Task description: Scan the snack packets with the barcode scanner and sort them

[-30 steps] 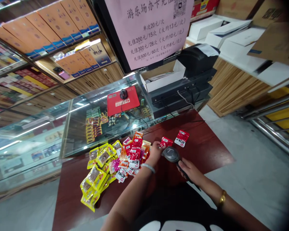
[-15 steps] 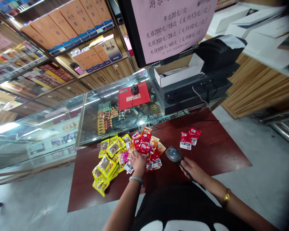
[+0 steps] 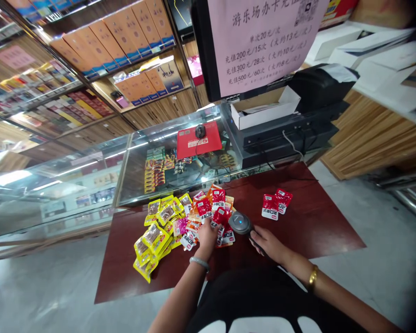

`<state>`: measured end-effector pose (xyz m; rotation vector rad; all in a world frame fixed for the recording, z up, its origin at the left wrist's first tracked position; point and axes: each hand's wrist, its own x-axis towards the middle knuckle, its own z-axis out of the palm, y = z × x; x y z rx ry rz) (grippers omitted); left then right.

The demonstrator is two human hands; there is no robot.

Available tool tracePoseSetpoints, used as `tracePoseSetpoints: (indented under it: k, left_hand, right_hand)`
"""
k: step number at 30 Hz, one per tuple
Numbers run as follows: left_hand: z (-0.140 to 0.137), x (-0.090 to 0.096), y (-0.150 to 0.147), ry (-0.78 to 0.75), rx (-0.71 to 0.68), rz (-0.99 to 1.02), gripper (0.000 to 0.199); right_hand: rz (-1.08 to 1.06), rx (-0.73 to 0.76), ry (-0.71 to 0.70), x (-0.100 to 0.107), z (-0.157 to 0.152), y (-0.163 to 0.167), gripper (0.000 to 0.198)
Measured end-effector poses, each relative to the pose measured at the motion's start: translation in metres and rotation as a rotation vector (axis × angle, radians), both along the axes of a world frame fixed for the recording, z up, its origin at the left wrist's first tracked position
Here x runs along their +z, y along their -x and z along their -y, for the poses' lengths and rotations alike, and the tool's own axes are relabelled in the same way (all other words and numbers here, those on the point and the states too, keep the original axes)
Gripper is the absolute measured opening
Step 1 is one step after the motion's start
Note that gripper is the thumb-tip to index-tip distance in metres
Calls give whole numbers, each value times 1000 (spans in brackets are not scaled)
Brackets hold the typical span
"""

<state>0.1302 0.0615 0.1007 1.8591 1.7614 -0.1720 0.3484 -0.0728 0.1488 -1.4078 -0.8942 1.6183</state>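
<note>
Nearest to me is the black top (image 3: 249, 291) of the person, with large white print at its lower part. The left arm wears a pale bracelet (image 3: 199, 264), and the right arm wears a gold bracelet (image 3: 312, 277). The left hand (image 3: 208, 235) is closed upon the lower edge of a red packet (image 3: 220, 214), which is over the pile, and its fingers are partly hidden by the hand itself. The right hand (image 3: 268, 245) is gripping a dark scanner (image 3: 240, 223) by its handle. A small blue light shines on the scanner, and its head is just beside the red packet; whether the two touch, I cannot tell.

The dark red desk (image 3: 315, 236) carries all the goods. On its left part the yellow packets (image 3: 155, 237) lie heaped over one another, and next to them, touching, is the mixed pile (image 3: 204, 206) of red, orange and pink packets. Well apart, to the right, two red packets (image 3: 270, 203) lie together and seem to overlap.

Behind the desk stands a glass case (image 3: 135, 162), with small packs (image 3: 154, 175) seen through it. On its top lie a red mat (image 3: 213, 141) and a black mouse (image 3: 200, 131). To the right are an open white box (image 3: 268, 115) and a pink paper (image 3: 263, 51) with prices. Farthest away, orange boxes (image 3: 125, 34) stand in a row on the shelf.
</note>
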Motion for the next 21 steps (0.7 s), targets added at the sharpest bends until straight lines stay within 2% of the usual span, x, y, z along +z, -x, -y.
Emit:
tracePoseSetpoints:
  k: [6, 11, 14, 17, 19, 21]
  left_hand:
    - [-3, 7, -14, -18, -49, 30, 39]
    - [-4, 2, -25, -26, -82, 63, 39]
    - [-2, 1, -42, -7, -106, 103, 36]
    - [-5, 6, -65, 3, -256, 228, 28]
    - [-15, 11, -78, -64, -346, 242, 27]
    - [-30, 13, -85, -190, -289, 112, 39]
  right_hand:
    - [-33, -59, -4, 0, 4, -2, 48]
    - [-25, -100, 7, 1, 10, -7, 47]
    - [20, -114, 9, 4, 13, -11, 49]
    - [46, -134, 29, 8, 15, -14, 54]
    - [52, -148, 50, 9, 16, -16, 58]
    - [58, -155, 68, 9, 17, -18, 60]
